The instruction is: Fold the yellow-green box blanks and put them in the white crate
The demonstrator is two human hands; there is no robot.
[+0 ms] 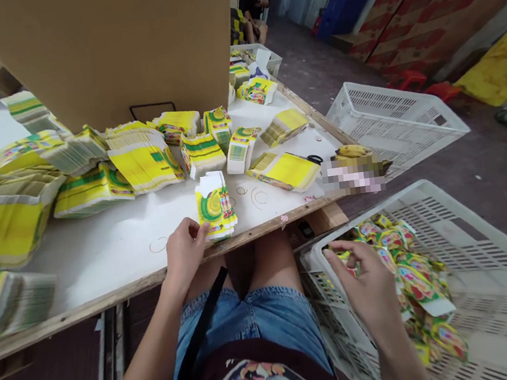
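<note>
touching a carton stack (211, 207) at the table's (116, 245) edge

the left hand (183, 246) meets its near left corner, whether pinching cannot be told; the right hand (369, 284), thumb and fingers parted, hangs over yellow packs (416, 274) in a white basket (480, 247).

White table (115, 239), stacked yellow cartons (145, 167)

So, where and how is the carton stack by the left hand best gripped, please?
Grip the stack by its near end, probably from the front: it lies flat by the table edge, with white flaps staggered at the far end.
</note>
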